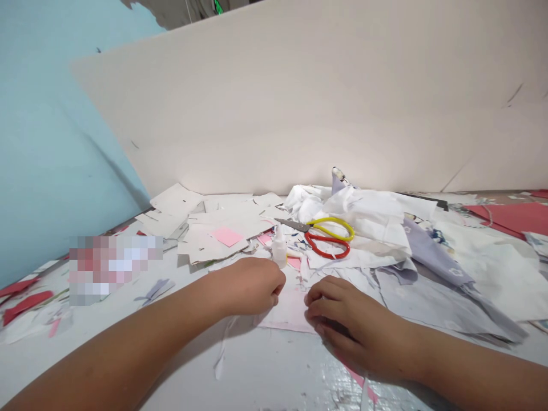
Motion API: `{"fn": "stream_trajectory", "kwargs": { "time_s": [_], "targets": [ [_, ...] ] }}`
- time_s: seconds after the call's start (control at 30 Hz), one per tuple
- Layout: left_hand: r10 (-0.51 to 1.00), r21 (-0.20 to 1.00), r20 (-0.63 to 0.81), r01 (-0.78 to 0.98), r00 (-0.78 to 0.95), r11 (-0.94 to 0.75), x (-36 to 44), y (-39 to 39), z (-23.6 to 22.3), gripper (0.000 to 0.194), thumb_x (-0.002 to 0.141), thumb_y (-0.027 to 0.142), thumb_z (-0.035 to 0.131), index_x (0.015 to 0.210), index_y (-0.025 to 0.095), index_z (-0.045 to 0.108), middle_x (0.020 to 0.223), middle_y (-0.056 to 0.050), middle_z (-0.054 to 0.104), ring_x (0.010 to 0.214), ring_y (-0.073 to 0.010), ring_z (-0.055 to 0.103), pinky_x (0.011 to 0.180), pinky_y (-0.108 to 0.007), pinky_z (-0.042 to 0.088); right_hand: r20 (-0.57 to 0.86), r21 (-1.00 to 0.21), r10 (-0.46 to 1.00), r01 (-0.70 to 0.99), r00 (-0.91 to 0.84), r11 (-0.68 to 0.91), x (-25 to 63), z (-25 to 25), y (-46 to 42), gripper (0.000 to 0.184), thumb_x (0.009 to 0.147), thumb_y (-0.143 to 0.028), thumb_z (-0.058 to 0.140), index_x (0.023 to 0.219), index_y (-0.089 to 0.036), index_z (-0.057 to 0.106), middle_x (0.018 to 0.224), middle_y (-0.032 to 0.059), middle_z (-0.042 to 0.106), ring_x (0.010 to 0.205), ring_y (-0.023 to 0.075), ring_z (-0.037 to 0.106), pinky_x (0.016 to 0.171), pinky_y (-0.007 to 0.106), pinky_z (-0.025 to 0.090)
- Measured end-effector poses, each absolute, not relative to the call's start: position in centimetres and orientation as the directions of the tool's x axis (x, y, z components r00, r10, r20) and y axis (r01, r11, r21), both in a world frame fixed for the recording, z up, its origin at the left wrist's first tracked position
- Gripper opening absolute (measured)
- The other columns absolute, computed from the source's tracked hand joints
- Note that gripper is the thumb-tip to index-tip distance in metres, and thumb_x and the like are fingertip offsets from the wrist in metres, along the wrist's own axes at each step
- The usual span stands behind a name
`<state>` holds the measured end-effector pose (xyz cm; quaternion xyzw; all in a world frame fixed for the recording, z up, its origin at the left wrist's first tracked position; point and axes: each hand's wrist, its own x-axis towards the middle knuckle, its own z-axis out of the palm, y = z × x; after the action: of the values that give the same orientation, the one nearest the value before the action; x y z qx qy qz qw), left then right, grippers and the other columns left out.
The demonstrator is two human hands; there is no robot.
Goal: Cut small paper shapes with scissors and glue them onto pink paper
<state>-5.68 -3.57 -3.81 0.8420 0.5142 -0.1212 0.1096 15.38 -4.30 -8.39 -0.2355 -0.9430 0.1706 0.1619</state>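
My left hand [252, 285] is closed with its fingers curled under, at the left side of a pale pink sheet [289, 314] lying on the table. Whatever it pinches is hidden. Across the sheet, my right hand [351, 319] bends its fingers down together at the right edge; the fingertips are turned away, so their contents cannot be made out. Just behind my left hand stands a small white bottle [279, 248]. Beyond both hands lie scissors [329, 235] with one yellow and one red handle, blades pointing left, on white cloth.
Stacked pale card pieces [218, 225] lie behind on the left, a pink square [228, 236] on top. Crumpled white fabric [363, 211] and lavender fabric [440, 254] spread to the right. Red sheets [500, 220] lie far right. A pale panel [299, 103] closes off the back.
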Motion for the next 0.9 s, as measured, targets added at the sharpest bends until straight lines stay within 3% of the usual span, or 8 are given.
{"fn": "stream_trajectory", "kwargs": {
  "time_s": [0.6, 0.77, 0.9],
  "targets": [
    [0.832, 0.063, -0.361, 0.901, 0.422, -0.430, -5.7, -3.7, -3.9, 0.011, 0.072, 0.021, 0.042, 0.070, 0.023, 0.053, 0.074, 0.001, 0.060, 0.060, -0.0138, 0.051, 0.047, -0.024, 0.032, 0.224, -0.403, 0.509, 0.397, -0.831, 0.825, 15.4, -8.5, -4.2, 0.020, 0.076, -0.007, 0.048, 0.084, -0.020, 0.060, 0.090, 0.0047, 0.058, 0.083, 0.0173, 0.052, 0.076, 0.032, 0.041],
    [0.843, 0.056, -0.351, 0.907, 0.408, -0.417, -5.6, -4.1, -2.5, 0.013, 0.073, 0.026, 0.040, 0.070, 0.023, 0.052, 0.073, 0.001, 0.060, 0.059, -0.0140, 0.050, 0.046, -0.024, 0.031, 0.222, -0.395, 0.503, 0.395, -0.835, 0.830, 15.4, -8.4, -4.3, 0.019, 0.077, -0.007, 0.047, 0.084, -0.019, 0.060, 0.089, 0.0057, 0.058, 0.082, 0.0178, 0.052, 0.075, 0.033, 0.041],
    [0.828, 0.006, -0.437, 0.922, 0.351, -0.387, -5.4, -5.1, -1.6, 0.023, 0.071, 0.040, 0.043, 0.063, 0.021, 0.051, 0.063, -0.001, 0.057, 0.052, -0.0143, 0.047, 0.042, -0.025, 0.028, 0.224, -0.396, 0.507, 0.398, -0.832, 0.827, 15.4, -8.5, -4.2, 0.019, 0.078, -0.009, 0.047, 0.084, -0.020, 0.060, 0.090, 0.0059, 0.058, 0.082, 0.0181, 0.052, 0.074, 0.033, 0.041]
  ]
}}
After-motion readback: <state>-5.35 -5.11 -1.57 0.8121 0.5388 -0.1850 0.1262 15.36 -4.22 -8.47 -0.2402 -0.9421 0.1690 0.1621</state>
